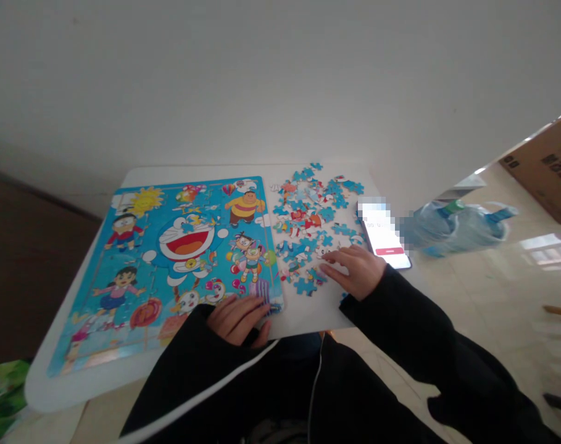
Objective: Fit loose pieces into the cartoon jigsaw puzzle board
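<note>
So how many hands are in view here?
2. The left hand is over the near edge of the puzzle board, close to its right corner; the right hand is at the loose pieces. No other hand shows.

Several Things Show Only Partly

At seven o'clock, the left hand point(238, 317) and its sleeve point(192, 348) cover part of the puzzle board's point(145, 290) near edge; what is under the palm stays hidden. At four o'clock, I cannot tell whether the right hand point(352, 271) pinches one of the loose pieces point(303, 287). At three o'clock, pixel blocks point(403, 231) hide the upper part of the phone point(386, 236) and reach the plastic bottles point(484, 231), which are blurred. Between two and three o'clock, the right edge cuts the carton point(548, 169); its small marks are unreadable. At eight o'clock, the left edge cuts a green thing point(5, 394), too blurred to name.
</note>
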`<action>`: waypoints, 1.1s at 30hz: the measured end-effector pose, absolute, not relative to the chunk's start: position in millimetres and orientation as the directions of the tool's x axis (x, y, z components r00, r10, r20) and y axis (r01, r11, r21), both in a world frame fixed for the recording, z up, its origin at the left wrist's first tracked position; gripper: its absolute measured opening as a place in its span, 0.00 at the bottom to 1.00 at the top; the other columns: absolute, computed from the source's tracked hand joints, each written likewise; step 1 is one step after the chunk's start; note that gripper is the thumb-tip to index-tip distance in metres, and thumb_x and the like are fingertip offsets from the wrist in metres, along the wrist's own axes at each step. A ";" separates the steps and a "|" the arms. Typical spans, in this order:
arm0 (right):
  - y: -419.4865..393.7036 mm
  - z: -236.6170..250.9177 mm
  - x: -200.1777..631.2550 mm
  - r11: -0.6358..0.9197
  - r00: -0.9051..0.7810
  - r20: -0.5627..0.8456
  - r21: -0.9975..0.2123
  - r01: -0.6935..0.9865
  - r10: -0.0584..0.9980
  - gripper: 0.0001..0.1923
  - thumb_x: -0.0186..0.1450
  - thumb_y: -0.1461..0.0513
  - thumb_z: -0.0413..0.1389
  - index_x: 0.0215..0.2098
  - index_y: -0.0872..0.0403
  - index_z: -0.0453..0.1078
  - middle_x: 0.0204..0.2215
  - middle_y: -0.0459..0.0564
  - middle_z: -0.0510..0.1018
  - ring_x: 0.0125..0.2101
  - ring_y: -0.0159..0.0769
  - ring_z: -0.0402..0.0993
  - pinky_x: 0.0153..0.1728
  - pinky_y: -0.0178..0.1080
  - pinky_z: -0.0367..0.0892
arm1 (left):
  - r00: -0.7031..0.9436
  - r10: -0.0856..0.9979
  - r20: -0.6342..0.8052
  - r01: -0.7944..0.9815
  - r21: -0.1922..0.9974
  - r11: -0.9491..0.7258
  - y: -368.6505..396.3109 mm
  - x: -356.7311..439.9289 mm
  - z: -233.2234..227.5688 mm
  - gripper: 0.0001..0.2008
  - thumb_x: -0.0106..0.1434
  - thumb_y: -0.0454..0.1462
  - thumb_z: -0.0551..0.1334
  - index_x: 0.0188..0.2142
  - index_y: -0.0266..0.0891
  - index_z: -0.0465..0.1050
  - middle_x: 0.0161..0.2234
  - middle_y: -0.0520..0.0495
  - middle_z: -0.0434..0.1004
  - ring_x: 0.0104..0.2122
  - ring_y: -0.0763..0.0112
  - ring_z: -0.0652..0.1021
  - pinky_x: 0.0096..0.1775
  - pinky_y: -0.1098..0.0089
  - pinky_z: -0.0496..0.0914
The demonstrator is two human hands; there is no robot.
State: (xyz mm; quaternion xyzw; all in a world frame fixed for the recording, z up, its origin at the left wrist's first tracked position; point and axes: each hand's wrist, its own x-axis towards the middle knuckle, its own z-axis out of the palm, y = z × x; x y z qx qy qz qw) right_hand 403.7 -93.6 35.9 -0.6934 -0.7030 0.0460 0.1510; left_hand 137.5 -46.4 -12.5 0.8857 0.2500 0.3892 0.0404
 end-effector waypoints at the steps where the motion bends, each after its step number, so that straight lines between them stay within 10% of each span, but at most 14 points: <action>1: -87.0 44.7 409.9 0.017 0.009 0.107 -0.239 0.971 0.994 0.15 0.64 0.53 0.48 0.38 0.51 0.74 0.29 0.48 0.79 0.31 0.34 0.73 0.29 0.35 0.65 | 0.578 0.475 0.663 0.425 0.253 -0.869 -47.2 136.8 -14.8 0.06 0.58 0.34 0.59 0.36 0.39 0.72 0.33 0.47 0.78 0.34 0.67 0.78 0.42 0.62 0.68; 7: -9.0 85.6 461.8 -0.262 0.257 -0.081 -0.055 0.964 0.963 0.15 0.61 0.52 0.51 0.40 0.47 0.75 0.32 0.46 0.79 0.33 0.37 0.73 0.33 0.38 0.65 | 0.584 0.451 0.675 0.421 0.223 -0.879 -48.1 135.7 -18.5 0.07 0.58 0.35 0.58 0.36 0.39 0.71 0.32 0.46 0.78 0.34 0.65 0.77 0.42 0.61 0.67; 21: 52.9 51.2 456.6 -0.230 0.222 -0.062 -0.184 0.956 0.973 0.15 0.54 0.55 0.59 0.39 0.50 0.73 0.36 0.47 0.78 0.38 0.38 0.72 0.35 0.38 0.65 | 0.545 0.477 0.690 0.433 0.255 -0.865 -51.4 136.4 -23.0 0.08 0.56 0.34 0.58 0.36 0.40 0.72 0.33 0.47 0.78 0.35 0.66 0.76 0.43 0.61 0.68; 33: -43.3 94.8 397.3 0.192 -0.098 0.283 -0.328 0.925 0.954 0.10 0.53 0.56 0.59 0.31 0.52 0.71 0.27 0.44 0.76 0.27 0.31 0.70 0.26 0.33 0.61 | 0.511 0.416 0.752 0.427 0.198 -0.883 -46.5 139.0 -11.6 0.07 0.57 0.36 0.57 0.36 0.40 0.70 0.29 0.49 0.78 0.31 0.69 0.77 0.41 0.64 0.68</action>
